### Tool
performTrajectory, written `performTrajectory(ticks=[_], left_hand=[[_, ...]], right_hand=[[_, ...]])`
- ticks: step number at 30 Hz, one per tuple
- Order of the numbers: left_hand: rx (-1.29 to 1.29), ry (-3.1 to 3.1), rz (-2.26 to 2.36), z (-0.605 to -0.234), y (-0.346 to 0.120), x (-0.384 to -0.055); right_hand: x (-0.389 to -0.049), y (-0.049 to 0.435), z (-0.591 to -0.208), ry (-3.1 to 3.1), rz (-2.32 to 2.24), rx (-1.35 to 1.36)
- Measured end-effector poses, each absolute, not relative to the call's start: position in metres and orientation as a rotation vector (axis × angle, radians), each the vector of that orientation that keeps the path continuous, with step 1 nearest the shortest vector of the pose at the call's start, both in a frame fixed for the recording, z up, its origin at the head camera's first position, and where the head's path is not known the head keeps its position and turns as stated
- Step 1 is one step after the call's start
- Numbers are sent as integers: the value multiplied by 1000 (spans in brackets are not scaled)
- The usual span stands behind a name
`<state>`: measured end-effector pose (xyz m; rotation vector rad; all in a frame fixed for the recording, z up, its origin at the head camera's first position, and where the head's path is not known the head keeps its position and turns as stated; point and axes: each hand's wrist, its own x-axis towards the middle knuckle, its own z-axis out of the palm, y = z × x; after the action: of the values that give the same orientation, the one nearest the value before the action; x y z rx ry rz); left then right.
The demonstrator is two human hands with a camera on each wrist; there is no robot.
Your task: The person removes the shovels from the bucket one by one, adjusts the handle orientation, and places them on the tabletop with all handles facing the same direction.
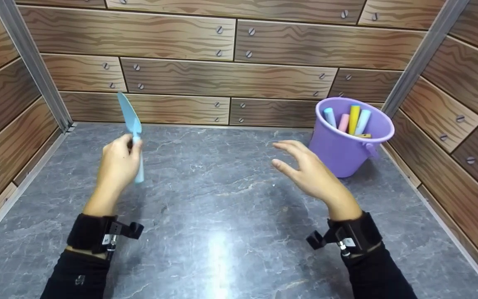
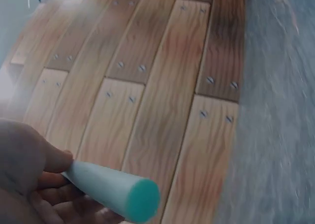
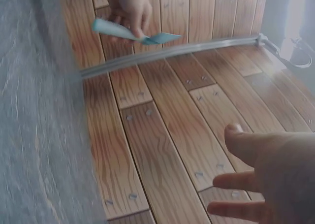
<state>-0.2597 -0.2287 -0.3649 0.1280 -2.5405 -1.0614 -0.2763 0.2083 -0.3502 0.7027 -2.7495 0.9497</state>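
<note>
1. One light blue toy trowel (image 1: pixel 133 128) is in view. The left hand (image 1: pixel 118 164) grips it by the handle, fingers (image 1: pixel 133 145) curled round the shaft.
2. The pointed blade rises above the left fingers, tilted up and a little to the left. The round butt of the handle sticks out below them, clear of the surface (image 1: pixel 222 216).
3. In the left wrist view the handle's flat end (image 2: pixel 140 199) juts out past the curled fingers (image 2: pixel 49 160), with the wall boards behind it.
4. One purple bucket (image 1: pixel 342 145) stands on the surface just beyond the right hand (image 1: pixel 309 172), near the right wall.
5. Four sticks stand upright in the bucket: one light blue (image 1: pixel 329 116), one pink (image 1: pixel 343 122), one yellow (image 1: pixel 354 119) and one pale blue (image 1: pixel 362 121). A small yellowish piece (image 1: pixel 363 135) lies beside them; what it is cannot be told.
6. The right hand hovers above the surface holding nothing, fingers (image 1: pixel 291 146) loosely spread and almost straight, pointing left. The bucket is close behind them, seemingly not touching.
7. The trowel is well apart from the right fingers, off to their left. The right wrist view shows it across the booth (image 3: pixel 130 33) in the other hand.
8. Two black wrist straps are worn, one on each forearm.
</note>
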Motion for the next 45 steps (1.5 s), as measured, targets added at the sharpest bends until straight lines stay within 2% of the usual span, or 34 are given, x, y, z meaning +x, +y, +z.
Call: performTrajectory(ticks=[9,22,30,45], left_hand=[[211,-2953,-843,-404,-261,-278],[289,-3187,-572,-429,-268,-282],[290,-3224,-393,-436,-266,-284],[329,-3125,-515,-441,-268,-282]], right_hand=[[-285,219,-355,-2864,834,565],[-288,221,-356,-2860,871,600],[-286,220,-355,-2872,870,614],[-286,222,-353,-2883,876,605]])
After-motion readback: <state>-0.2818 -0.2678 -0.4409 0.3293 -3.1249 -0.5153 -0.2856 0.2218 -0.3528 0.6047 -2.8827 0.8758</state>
